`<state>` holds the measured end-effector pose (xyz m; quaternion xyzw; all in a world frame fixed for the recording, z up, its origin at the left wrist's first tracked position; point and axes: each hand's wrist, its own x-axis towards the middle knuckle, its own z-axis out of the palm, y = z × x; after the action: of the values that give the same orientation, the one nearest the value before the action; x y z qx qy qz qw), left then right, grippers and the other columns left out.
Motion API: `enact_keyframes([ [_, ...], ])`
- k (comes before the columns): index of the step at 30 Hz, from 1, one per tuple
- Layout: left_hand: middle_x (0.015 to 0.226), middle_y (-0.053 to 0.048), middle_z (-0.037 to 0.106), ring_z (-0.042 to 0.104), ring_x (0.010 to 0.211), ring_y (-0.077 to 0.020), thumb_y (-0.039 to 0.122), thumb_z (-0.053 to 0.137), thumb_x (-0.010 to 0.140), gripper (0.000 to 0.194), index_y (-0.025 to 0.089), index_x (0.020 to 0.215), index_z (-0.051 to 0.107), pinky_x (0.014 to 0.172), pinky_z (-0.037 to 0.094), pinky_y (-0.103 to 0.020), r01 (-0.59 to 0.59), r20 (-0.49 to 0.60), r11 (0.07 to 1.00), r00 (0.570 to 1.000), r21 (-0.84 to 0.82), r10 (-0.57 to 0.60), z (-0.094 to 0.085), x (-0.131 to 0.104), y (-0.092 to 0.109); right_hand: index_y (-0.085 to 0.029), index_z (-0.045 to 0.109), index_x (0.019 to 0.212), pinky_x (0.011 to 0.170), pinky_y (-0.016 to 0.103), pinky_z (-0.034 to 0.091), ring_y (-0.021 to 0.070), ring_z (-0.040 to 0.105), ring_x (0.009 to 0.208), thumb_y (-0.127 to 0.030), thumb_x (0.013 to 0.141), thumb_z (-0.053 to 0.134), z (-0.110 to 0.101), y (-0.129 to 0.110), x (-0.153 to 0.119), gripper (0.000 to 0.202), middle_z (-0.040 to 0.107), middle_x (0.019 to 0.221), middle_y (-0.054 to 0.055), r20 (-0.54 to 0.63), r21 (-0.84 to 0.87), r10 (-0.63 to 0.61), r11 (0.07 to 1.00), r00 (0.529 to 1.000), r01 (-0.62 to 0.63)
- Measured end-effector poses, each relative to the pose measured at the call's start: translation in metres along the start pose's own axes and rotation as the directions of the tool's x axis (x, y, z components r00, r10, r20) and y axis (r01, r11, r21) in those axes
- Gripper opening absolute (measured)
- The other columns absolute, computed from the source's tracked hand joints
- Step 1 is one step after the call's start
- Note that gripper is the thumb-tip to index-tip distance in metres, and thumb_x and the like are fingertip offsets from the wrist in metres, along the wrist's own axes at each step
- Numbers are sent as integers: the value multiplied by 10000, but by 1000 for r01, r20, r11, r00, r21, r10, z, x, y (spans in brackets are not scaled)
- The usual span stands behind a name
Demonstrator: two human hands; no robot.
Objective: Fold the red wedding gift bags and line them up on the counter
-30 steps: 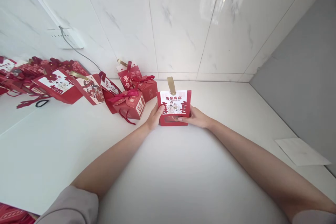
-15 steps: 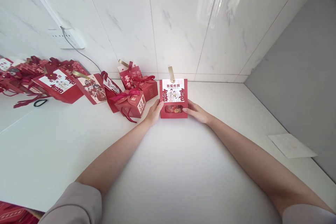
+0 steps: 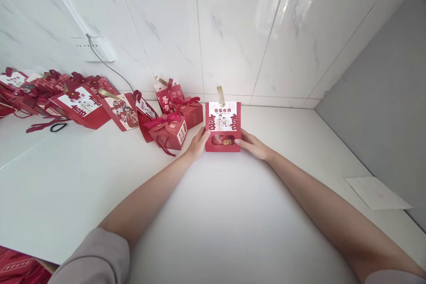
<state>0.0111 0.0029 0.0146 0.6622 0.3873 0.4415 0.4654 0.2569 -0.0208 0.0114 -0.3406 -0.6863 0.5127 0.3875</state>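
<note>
A red gift bag (image 3: 223, 140) stands upright on the white counter near the wall. Its white front label shows a wedding couple and red characters, and a gold ribbon loop sticks up from the top. Wrapped sweets show through a small window low on its front. My left hand (image 3: 199, 142) grips the bag's left side, thumb on the front edge. On the opposite side, my right hand (image 3: 253, 144) holds it with the thumb near the window. The fingers of both hands are partly hidden behind the bag.
Left of the bag sit red boxes with ribbon bows (image 3: 169, 131) and several more red gift bags (image 3: 81, 106). A cable runs from a wall socket (image 3: 93, 49) behind them. A white paper sheet (image 3: 377, 192) lies at the right. Red packaging (image 3: 20, 268) shows at the lower left.
The whole view has shifted slightly, so things appear a little further right. Both hands keep their hold on the gift bag, which stays in place by the wall.
</note>
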Motion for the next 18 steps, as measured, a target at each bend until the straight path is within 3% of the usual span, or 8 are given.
enact_keyframes([
  [18,1397,-78,564,540,1253,-260,591,419,929,594,188,1356,513,1072,412,-363,7,-3,1000,1000,30,-7,-1,0,-2,-297,432,1418,1096,501,434,288,542,1279,-551,885,590,-1,2,1,611,555,1417,56,-23,-30,21,999,1000,-21],
])
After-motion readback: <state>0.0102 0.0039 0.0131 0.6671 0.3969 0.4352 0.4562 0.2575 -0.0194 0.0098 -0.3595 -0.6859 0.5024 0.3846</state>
